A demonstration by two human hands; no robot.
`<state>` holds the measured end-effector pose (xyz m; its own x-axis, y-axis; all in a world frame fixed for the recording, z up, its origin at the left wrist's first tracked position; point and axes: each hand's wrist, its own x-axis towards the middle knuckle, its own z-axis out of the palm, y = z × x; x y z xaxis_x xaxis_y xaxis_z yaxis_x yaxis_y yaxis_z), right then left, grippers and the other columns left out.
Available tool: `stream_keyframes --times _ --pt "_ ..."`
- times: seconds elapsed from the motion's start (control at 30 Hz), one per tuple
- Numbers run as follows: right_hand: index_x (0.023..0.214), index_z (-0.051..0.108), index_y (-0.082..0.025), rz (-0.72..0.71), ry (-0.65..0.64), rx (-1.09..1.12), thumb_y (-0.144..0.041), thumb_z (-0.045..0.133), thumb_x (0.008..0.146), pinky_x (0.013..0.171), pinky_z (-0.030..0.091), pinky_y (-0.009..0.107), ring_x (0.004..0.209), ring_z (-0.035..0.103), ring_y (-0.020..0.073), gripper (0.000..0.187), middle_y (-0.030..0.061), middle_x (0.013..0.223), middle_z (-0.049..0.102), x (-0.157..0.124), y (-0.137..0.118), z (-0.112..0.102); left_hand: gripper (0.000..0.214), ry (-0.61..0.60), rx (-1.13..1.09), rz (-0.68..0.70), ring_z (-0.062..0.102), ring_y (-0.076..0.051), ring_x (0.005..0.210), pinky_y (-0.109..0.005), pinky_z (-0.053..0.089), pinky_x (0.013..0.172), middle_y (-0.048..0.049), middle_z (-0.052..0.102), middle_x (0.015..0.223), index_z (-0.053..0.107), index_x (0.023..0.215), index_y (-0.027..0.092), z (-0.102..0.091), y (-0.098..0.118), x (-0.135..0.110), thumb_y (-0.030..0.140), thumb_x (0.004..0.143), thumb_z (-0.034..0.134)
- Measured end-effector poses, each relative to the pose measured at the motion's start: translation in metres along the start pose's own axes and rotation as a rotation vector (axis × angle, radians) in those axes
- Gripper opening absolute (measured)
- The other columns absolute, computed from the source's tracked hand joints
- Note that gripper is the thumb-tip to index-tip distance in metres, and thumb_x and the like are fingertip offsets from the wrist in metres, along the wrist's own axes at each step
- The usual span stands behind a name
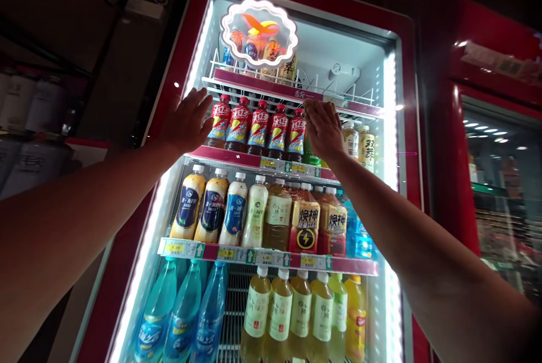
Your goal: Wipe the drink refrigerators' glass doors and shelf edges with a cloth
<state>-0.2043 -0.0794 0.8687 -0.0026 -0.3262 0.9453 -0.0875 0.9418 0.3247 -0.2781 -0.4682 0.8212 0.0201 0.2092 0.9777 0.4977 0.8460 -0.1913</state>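
Observation:
A red-framed drinks fridge (178, 69) stands lit in front of me, its wire shelves full of bottles. My left hand (188, 120) is raised with fingers stretched out, at the left end of a row of red-labelled bottles (258, 128) on the second shelf. At the right end of that row is my right hand (324, 126), also flat and open, fingers pointing up toward the upper shelf rail (292, 92). Neither hand holds anything. Whether the palms touch the bottles or a glass door I cannot tell.
Below are milk-tea bottles (214, 210), amber energy drinks (305, 222), blue bottles (182, 318) and yellow tea bottles (292, 312). A glowing round sign (259, 33) sits on the top shelf. A second red fridge (495, 143) stands to the right; dim stacked boxes are on the left.

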Motion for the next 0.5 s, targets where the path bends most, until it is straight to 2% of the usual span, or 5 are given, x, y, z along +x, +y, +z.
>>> stream_keyframes --times 0.1,0.27,0.43,0.5 --pt "0.163 0.035 -0.035 -0.057 -0.045 0.024 -0.045 0.027 0.108 0.131 0.023 0.062 0.161 0.023 0.0297 0.057 -0.0045 0.169 0.039 0.002 0.003 -0.002 0.070 0.024 -0.003 0.018 0.022 -0.032 0.160 -0.058 0.013 0.130 -0.0114 0.028 0.171 0.032 0.162 0.020 0.003 -0.003 0.000 0.053 0.101 0.021" --pt "0.160 0.043 -0.033 0.051 0.026 0.028 -0.046 0.029 0.107 0.130 0.022 0.066 0.161 0.022 0.0349 0.056 -0.0018 0.169 0.039 0.013 -0.009 0.006 0.071 0.043 0.008 0.029 0.024 -0.033 0.160 -0.058 0.013 0.130 -0.0132 0.029 0.170 0.028 0.164 0.019 0.005 -0.005 0.001 0.051 0.101 0.022" --pt "0.163 0.036 -0.035 -0.122 -0.029 0.025 -0.043 0.030 0.108 0.131 0.022 0.061 0.161 0.024 0.0302 0.055 -0.0022 0.168 0.040 0.008 -0.028 0.008 0.071 0.036 0.011 0.033 0.024 -0.034 0.159 -0.059 0.015 0.130 -0.0135 0.028 0.171 0.027 0.164 0.018 0.005 -0.007 0.002 0.049 0.101 0.023" --pt "0.164 0.033 -0.035 -0.140 -0.043 0.018 -0.042 0.031 0.108 0.131 0.023 0.060 0.160 0.025 0.0296 0.056 -0.0024 0.168 0.040 0.007 -0.030 0.008 0.071 0.040 0.011 0.036 0.025 -0.034 0.159 -0.060 0.016 0.130 -0.0134 0.029 0.170 0.028 0.164 0.018 0.007 -0.008 0.002 0.049 0.101 0.024"
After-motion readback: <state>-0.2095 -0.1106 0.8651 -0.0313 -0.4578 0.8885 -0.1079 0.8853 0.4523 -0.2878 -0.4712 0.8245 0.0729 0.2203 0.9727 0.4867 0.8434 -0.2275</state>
